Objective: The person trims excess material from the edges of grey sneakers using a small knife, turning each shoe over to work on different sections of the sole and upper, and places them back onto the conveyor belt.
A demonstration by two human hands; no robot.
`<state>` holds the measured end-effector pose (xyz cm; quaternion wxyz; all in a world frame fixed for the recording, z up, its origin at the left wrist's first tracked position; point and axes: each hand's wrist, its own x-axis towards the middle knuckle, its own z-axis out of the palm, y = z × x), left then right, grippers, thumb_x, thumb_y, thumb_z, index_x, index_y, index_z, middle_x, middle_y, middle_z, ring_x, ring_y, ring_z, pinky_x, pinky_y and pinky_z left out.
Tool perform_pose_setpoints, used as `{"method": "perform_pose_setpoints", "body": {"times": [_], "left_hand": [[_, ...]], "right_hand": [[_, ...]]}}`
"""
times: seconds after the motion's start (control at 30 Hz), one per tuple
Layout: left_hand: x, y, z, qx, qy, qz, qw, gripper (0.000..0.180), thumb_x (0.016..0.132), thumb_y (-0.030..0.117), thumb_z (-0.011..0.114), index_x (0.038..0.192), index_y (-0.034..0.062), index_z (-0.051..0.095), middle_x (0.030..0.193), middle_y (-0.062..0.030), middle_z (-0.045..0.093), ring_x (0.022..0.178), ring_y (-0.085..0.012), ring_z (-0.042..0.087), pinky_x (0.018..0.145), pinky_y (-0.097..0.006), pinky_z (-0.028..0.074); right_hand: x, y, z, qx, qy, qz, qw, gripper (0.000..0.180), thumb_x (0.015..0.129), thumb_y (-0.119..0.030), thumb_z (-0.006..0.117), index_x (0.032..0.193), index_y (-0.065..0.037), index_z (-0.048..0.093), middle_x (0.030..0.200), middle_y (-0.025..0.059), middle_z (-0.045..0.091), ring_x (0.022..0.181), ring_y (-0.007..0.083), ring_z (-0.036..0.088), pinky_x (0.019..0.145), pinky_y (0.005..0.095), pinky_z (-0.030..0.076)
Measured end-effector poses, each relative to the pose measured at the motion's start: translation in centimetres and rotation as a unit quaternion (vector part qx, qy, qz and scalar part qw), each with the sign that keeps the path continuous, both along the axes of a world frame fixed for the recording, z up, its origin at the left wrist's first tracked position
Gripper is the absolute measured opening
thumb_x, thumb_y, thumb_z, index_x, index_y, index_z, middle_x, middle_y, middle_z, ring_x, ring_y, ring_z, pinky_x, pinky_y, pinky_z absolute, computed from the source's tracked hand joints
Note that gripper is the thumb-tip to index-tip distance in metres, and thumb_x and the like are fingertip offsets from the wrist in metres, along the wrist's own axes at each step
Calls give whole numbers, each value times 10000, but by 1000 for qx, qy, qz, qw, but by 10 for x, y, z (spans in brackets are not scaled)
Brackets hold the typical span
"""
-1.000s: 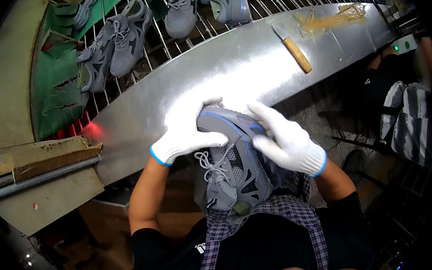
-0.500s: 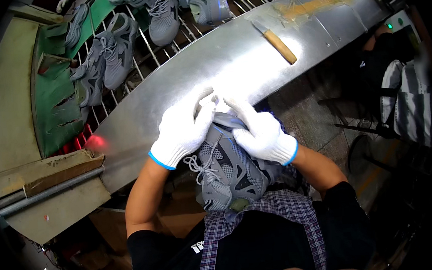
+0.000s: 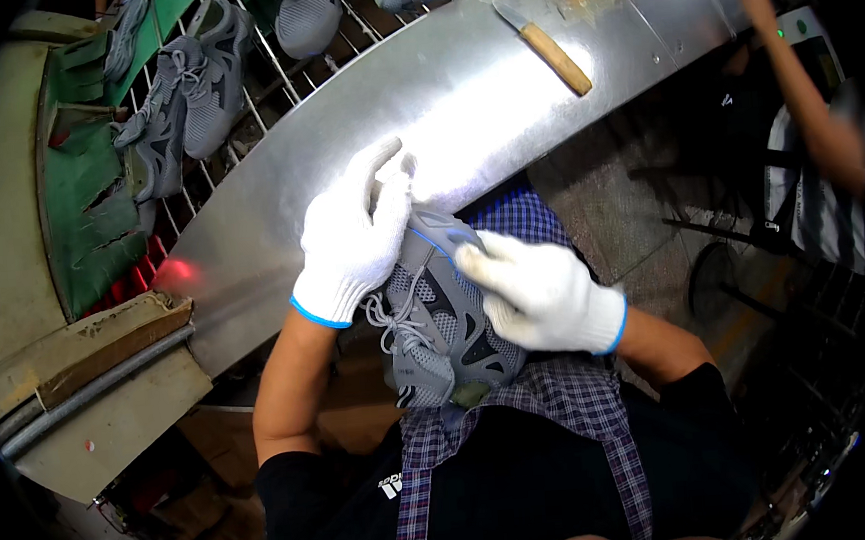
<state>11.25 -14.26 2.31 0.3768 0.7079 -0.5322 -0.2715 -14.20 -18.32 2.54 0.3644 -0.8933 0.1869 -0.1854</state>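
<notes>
Grey mesh sneaker (image 3: 443, 324) sits in the lap against the plaid apron (image 3: 553, 412), just off the steel table's (image 3: 461, 97) near edge. Left hand (image 3: 350, 238) cups the toe end, closed on it; right hand (image 3: 545, 297) presses the side, grip closed on the upper. Best: keep the toe pinned and work the laces (image 3: 396, 323) without twisting the shoe.

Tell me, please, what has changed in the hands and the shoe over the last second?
The grey shoe was drawn back off the steel table toward the person's lap. The left hand shifted onto its toe end; the right hand slid down its side. Both kept hold throughout. The knife stayed put.
</notes>
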Motion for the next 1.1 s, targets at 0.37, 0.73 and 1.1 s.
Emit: {"method": "perform_pose_setpoints", "body": {"times": [0.37,0.73,1.1], "left_hand": [[-20,43,-38,-85,461,202,860,552,1180,415,396,1458,-22,586,1290,-193,722,1173,-248,690,1083,-371,528],[-35,80,-3,-191,361,181,895,532,1167,282,425,1540,-88,503,1481,-206,610,1262,-234,642,1140,-370,476],[-44,70,47,-181,552,90,809,517,1012,89,518,1511,-39,483,1353,-176,629,1259,-247,616,1136,-393,487]], "right_hand": [[12,-24,26,195,27,-24,980,542,1027,-193,698,1536,-51,577,1342,198,715,1138,298,765,979,408,614],[55,-26,19,223,35,147,963,518,1171,-222,460,1636,5,447,1587,242,564,1421,333,596,1221,433,442],[45,-13,100,12,-83,84,993,884,876,-285,878,1608,3,473,1415,229,685,1213,345,742,1043,421,591]]}}
